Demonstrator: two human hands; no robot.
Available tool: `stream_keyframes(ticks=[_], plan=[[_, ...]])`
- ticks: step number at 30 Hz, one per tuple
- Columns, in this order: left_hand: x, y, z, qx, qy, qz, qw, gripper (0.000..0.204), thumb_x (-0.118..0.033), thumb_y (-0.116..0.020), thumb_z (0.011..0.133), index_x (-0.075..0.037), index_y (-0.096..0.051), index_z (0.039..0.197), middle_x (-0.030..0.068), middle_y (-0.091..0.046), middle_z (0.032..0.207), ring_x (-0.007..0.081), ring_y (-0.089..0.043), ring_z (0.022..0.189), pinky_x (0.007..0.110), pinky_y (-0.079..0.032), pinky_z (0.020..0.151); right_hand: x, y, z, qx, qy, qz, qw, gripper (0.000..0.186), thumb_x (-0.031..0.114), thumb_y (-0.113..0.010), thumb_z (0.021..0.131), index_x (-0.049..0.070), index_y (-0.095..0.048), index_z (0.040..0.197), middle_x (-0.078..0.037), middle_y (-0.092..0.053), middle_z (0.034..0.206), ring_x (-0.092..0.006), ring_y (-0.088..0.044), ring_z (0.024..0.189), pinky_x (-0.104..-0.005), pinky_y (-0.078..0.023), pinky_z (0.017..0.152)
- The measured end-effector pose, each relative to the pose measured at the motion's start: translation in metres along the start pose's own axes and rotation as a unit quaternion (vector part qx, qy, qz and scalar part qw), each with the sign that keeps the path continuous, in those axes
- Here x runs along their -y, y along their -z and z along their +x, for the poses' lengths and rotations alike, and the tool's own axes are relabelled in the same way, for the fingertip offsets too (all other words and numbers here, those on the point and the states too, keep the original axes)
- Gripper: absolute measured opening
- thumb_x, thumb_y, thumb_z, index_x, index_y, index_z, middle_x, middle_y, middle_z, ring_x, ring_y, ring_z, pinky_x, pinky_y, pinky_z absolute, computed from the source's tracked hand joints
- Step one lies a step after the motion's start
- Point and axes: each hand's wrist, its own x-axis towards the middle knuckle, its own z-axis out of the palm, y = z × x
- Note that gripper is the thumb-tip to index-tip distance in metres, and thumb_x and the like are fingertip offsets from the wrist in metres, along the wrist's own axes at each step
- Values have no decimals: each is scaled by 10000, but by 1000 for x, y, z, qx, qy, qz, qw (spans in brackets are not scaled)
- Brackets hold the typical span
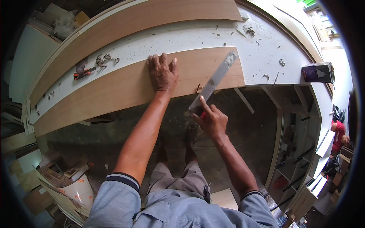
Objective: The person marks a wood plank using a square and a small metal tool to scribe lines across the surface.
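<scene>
Red-handled cutter [84, 73] lying on white worktop [243, 53], far left, well apart from hands. Left hand [162, 73] flat, fingers spread, pressing wooden veneer strip [114, 89] lying along worktop front edge. Right hand [211, 121] closed around lower end of metal try square [214, 81], blade angled across strip's right end. Dark box [317, 72] at worktop's right corner.
</scene>
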Motion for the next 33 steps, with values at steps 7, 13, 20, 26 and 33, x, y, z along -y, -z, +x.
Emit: stream_keyframes(ticks=[7, 13, 20, 26, 33], plan=[[1, 2, 1, -8, -1, -14, 1000, 487, -411, -621, 973, -25, -635, 1270, 268, -580, 1270, 475, -494, 1287, 557, -361, 1155, 23, -16, -1, -51, 2, -6, 999, 768, 396, -890, 714, 223, -629, 1416, -35, -556, 748, -231, -622, 646, -403, -509, 565], [4, 3, 1, -14, 4, -25, 1000, 462, -409, -568, 1008, -26, -666, 1249, 267, -593, 1262, 471, -516, 1259, 531, -353, 1163, 49, -28, -3, -64, -19, 18, 998, 801, 376, -905, 706, 254, -613, 1441, -38, -562, 737, -232, -627, 626, -394, -524, 568], [4, 5, 3, 8, 49, -92, 994, 492, -379, -408, 1074, 7, -657, 1251, 265, -594, 1270, 455, -492, 1292, 533, -306, 1184, 74, -39, -1, -46, 7, 17, 999, 825, 402, -881, 728, 250, -571, 1477, -35, -562, 764, -229, -633, 663, -400, -516, 580], [9, 3, 2, -25, 52, -116, 992, 491, -383, -396, 1077, -17, -705, 1189, 217, -626, 1224, 376, -526, 1243, 488, -341, 1135, 94, -53, -10, 11, -32, 27, 999, 777, 424, -871, 718, 210, -621, 1422, -33, -554, 744, -217, -633, 643, -399, -533, 565], [41, -7, 5, -12, 45, -157, 987, 489, -394, -412, 1073, -19, -703, 1192, 205, -623, 1232, 357, -534, 1243, 469, -335, 1139, 98, -80, 3, -47, -24, 16, 999, 800, 446, -860, 738, 250, -582, 1463, -49, -584, 796, -245, -653, 692, -405, -527, 577]])
